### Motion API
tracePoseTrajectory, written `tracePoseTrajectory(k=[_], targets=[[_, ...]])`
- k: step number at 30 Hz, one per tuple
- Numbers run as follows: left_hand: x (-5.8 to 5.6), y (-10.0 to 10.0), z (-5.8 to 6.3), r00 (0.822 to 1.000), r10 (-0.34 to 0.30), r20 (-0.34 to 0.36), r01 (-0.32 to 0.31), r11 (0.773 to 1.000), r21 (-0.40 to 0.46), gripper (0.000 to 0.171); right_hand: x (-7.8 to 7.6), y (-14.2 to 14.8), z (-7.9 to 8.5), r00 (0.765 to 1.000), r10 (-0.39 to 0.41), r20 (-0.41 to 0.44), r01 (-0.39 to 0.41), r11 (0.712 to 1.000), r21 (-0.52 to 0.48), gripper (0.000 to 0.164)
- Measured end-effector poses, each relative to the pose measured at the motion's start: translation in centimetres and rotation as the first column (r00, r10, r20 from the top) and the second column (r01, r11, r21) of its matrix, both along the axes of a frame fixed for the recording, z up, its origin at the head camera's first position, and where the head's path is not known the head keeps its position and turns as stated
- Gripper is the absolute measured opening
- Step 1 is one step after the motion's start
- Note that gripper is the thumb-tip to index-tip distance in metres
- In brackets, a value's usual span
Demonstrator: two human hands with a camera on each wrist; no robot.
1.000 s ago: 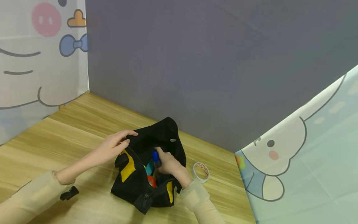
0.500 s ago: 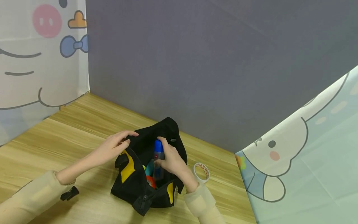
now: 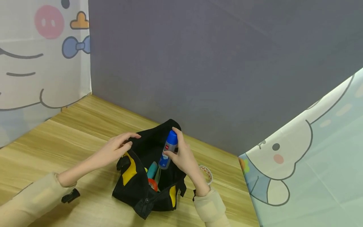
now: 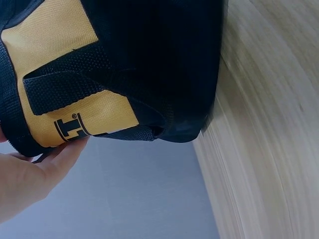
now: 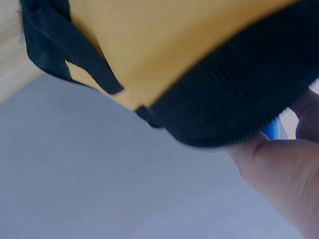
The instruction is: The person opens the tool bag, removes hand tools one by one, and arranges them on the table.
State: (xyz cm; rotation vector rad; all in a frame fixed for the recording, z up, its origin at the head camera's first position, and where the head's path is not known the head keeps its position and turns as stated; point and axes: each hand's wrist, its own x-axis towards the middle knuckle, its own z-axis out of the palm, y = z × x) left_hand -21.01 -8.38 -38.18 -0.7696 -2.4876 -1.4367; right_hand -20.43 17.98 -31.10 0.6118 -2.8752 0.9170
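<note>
In the head view my right hand (image 3: 184, 156) grips the bottle (image 3: 166, 148), tilted; a second ago it sat deep in the bag (image 3: 130, 192), and now it's up at the mouth, seemingly free of the teal thing (image 3: 152, 169) and red ring (image 3: 153, 184) inside. My left wrist view has my left hand (image 4: 32, 174) pinching the bag's left edge. In my right wrist view, the bag hides most of the bottle.

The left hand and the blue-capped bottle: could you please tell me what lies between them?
In the head view, only the open black bag shows there.
</note>
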Motion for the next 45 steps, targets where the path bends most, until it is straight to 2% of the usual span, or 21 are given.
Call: tracePoseTrajectory(k=[7,15,24,33,38,42,45], targets=[[-0.1,0.0,0.1,1.0,0.008,-0.005,-0.008,1.0,-0.003,0.034,0.1,0.9,1.8,0.996,-0.032,-0.08,0.024,0.996,-0.09,0.084],[-0.1,0.0,0.1,1.0,0.009,-0.018,-0.009,1.0,-0.006,0.033,0.1,2.1,3.1,0.98,-0.077,-0.183,0.043,0.982,-0.181,0.082],[-0.1,0.1,0.0,1.0,0.005,-0.021,-0.005,1.0,-0.005,0.032,0.0,3.8,4.3,0.945,-0.148,-0.293,0.1,0.979,-0.175,0.082],[-0.1,0.1,0.1,1.0,0.004,-0.011,-0.005,1.0,-0.005,0.033,0.1,6.7,5.7,0.914,-0.252,-0.319,0.197,0.961,-0.194,0.082],[-0.2,0.1,-0.1,1.0,0.001,-0.014,-0.001,1.0,-0.006,0.032,0.2,8.8,5.4,0.885,-0.313,-0.344,0.265,0.947,-0.182,0.083],[-0.2,0.1,-0.6,1.0,-0.004,-0.02,0.004,1.0,0.001,0.031,0.3,10.5,4.6,0.86,-0.366,-0.355,0.328,0.93,-0.165,0.083],[-0.2,0.0,-0.9,1.0,-0.002,-0.026,0.002,1.0,0.01,0.031,0.1,11.8,3.8,0.85,-0.398,-0.345,0.366,0.918,-0.155,0.084]])
